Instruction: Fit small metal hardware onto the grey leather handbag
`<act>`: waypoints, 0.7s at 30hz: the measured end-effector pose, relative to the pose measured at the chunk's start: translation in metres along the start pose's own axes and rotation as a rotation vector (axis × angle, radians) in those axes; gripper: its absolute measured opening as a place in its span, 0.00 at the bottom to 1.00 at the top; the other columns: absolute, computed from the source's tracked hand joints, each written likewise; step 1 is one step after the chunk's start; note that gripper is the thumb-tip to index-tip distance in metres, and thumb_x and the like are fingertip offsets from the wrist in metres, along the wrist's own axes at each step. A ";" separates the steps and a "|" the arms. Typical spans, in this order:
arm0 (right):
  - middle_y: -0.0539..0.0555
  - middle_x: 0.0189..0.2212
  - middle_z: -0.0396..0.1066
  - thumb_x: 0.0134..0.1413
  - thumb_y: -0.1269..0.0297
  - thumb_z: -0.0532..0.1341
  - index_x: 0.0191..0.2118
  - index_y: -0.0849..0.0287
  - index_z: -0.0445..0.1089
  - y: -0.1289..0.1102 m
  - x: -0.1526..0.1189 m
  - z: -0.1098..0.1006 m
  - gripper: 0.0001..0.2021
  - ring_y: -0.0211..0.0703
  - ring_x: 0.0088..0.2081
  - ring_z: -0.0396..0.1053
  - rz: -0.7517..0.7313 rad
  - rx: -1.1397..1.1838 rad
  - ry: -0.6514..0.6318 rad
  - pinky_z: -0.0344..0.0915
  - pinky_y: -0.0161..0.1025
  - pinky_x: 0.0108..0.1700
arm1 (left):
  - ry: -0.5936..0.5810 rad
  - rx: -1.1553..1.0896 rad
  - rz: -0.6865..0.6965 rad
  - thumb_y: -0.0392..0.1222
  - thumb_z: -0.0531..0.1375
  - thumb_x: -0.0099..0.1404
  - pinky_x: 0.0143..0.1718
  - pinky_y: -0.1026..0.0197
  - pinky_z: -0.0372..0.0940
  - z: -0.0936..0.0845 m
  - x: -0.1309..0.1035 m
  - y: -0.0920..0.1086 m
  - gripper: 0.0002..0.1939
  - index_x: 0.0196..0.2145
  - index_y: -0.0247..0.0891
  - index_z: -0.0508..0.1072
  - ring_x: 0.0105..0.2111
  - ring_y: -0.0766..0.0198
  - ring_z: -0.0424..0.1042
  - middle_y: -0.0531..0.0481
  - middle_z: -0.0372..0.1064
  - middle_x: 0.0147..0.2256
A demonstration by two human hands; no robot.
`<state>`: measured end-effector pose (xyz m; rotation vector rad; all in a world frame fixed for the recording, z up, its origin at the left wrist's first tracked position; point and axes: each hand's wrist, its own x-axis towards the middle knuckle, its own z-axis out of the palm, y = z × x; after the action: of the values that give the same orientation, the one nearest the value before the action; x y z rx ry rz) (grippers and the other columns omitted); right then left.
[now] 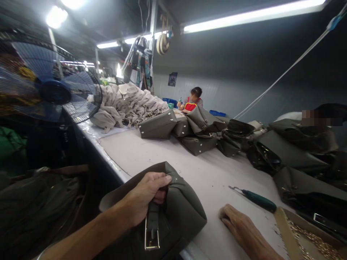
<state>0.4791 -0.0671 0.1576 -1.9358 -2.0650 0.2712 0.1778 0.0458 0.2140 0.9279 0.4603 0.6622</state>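
My left hand (148, 193) grips the folded top edge of an olive-green leather bag (181, 213) that lies at the near edge of the white table (151, 155). A strap with a metal buckle (151, 233) hangs down below that hand. My right hand (240, 227) rests flat on the table to the right of the bag, fingers together, holding nothing. A green-handled awl (256, 199) lies just beyond the right hand.
Several olive bags (200, 130) are piled across the table's middle and right side, with beige bags (127, 104) heaped further back. A cardboard box of small metal fittings (311, 240) sits at the lower right. A blue fan (54, 90) stands on the left. A person in a red apron (191, 101) works at the far end.
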 end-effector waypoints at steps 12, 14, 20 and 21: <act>0.49 0.29 0.67 0.60 0.65 0.56 0.33 0.60 0.68 -0.145 0.062 -0.040 0.07 0.40 0.31 0.65 -0.355 0.564 0.299 0.59 0.33 0.33 | 0.013 -0.036 0.024 0.51 0.67 0.51 0.18 0.71 0.36 0.011 -0.005 -0.013 0.22 0.28 0.34 0.59 0.18 0.79 0.41 0.61 0.46 0.21; 0.49 0.30 0.68 0.59 0.67 0.56 0.33 0.60 0.68 -0.146 0.068 -0.034 0.06 0.39 0.32 0.66 -0.385 0.551 0.281 0.60 0.33 0.35 | 0.015 -0.064 0.032 0.50 0.67 0.51 0.18 0.71 0.36 0.011 -0.005 -0.015 0.22 0.28 0.34 0.60 0.18 0.79 0.41 0.62 0.46 0.20; 0.49 0.30 0.68 0.60 0.69 0.56 0.33 0.60 0.69 -0.146 0.074 -0.033 0.06 0.40 0.33 0.66 -0.412 0.583 0.226 0.60 0.33 0.35 | 0.001 -0.185 0.049 0.49 0.68 0.51 0.18 0.70 0.36 0.009 -0.003 -0.015 0.22 0.28 0.34 0.60 0.18 0.79 0.40 0.62 0.46 0.19; 0.50 0.30 0.68 0.60 0.69 0.57 0.33 0.60 0.69 -0.147 0.074 -0.034 0.06 0.40 0.33 0.66 -0.425 0.589 0.231 0.60 0.33 0.36 | -0.006 -0.187 0.048 0.50 0.68 0.51 0.18 0.70 0.36 0.009 -0.003 -0.015 0.22 0.28 0.34 0.60 0.17 0.79 0.39 0.62 0.45 0.19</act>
<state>0.3494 -0.0063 0.2456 -1.1071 -1.9007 0.4668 0.1859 0.0325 0.2060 0.7653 0.3651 0.7328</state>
